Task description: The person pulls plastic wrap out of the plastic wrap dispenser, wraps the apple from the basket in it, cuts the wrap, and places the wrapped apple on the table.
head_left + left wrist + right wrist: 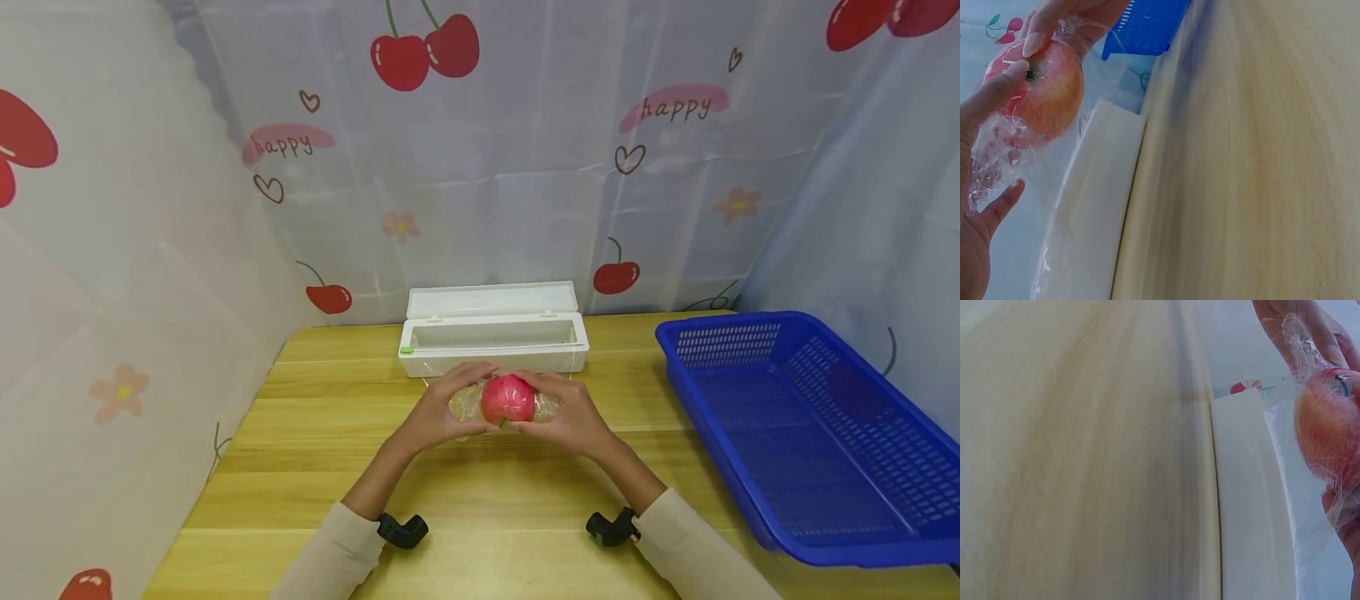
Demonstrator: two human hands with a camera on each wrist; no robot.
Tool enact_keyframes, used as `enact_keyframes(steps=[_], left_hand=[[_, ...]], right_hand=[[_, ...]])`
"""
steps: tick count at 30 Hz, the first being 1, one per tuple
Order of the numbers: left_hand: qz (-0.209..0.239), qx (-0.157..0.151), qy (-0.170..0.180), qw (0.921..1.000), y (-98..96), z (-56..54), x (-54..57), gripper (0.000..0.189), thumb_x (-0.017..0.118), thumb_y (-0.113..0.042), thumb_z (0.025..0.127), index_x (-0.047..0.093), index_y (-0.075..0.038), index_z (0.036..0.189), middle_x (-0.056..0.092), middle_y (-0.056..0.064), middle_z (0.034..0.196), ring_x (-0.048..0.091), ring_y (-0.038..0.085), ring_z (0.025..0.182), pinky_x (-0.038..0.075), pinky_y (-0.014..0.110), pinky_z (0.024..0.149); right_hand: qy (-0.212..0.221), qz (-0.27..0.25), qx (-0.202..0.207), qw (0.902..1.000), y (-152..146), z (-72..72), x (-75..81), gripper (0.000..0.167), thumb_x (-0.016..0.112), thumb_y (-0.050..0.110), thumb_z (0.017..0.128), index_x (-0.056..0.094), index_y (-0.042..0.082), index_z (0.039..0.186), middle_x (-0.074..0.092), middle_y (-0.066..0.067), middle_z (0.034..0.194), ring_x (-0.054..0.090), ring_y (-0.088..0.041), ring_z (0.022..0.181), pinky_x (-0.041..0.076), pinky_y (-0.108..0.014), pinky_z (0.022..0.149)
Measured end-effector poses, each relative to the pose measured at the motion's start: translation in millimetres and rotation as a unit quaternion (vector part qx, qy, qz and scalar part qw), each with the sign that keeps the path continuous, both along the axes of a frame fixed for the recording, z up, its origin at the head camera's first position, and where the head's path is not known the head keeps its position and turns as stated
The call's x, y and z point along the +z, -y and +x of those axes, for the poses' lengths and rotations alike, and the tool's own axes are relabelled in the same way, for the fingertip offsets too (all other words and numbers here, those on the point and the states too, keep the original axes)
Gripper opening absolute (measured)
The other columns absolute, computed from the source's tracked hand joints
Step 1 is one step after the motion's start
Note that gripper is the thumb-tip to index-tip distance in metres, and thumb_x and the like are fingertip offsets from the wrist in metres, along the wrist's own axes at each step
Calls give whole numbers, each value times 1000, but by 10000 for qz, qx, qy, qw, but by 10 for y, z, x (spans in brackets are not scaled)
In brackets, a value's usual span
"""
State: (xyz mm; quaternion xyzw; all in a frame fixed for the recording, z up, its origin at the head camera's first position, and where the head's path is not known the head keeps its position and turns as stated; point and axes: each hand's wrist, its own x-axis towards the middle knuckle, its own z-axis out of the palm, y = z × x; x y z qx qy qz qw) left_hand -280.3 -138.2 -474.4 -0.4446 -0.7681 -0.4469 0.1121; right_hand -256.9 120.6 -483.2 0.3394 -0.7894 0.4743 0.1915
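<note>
A red apple (508,400) is held up between both hands, above the wooden table. Clear plastic wrap (468,402) lies round it and bunches out on both sides. My left hand (442,410) grips the apple and wrap from the left, thumb near the stem. From the other side my right hand (572,417) holds them, its thumb also by the stem. In the left wrist view the wrap (1007,147) looks crumpled beside the apple (1054,94). The right wrist view shows a twisted tuft of wrap (1300,347) above the apple (1322,428).
Behind the hands stands a long white wrap box (491,364), lid raised, with a green slider (407,350) at its front left. A blue plastic basket (750,450) sits at the right of the wooden table (322,467). Cherry-printed curtains (510,183) enclose the back and sides.
</note>
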Motion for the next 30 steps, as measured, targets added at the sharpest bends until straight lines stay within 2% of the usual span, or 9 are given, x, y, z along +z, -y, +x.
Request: enact_keyframes(steps=[5,9,17,30], left_hand=[[-176,3,-123,9998,30,4,19,83,94,-19,74,54,-13,147,54,6,147,51,25,135,51,43,105],[-197,-38,-151,9997,37,2,17,84,94,-19,73,54,-12,146,54,5,146,51,24,134,53,42,102],[-225,-283,-266,9990,-10,1,-18,88,96,-20,70,53,-9,146,54,8,145,53,26,133,50,41,106],[-761,-148,-842,9934,-25,18,-42,95,95,-26,71,47,-13,152,51,6,147,53,24,132,48,35,107]], right_hand=[[44,-77,20,10000,3,-15,-15,68,96,22,70,69,6,130,73,-5,120,68,-23,107,61,-39,85],[135,-83,2,9999,2,-7,-15,69,96,25,69,70,7,130,74,-5,118,70,-22,104,61,-37,83],[360,-16,-71,9993,-20,-1,1,67,95,30,71,70,12,131,74,-4,118,71,-21,102,61,-34,81],[894,-92,-202,9957,-50,28,26,63,94,30,73,72,14,129,74,-4,118,71,-21,102,61,-30,79]])
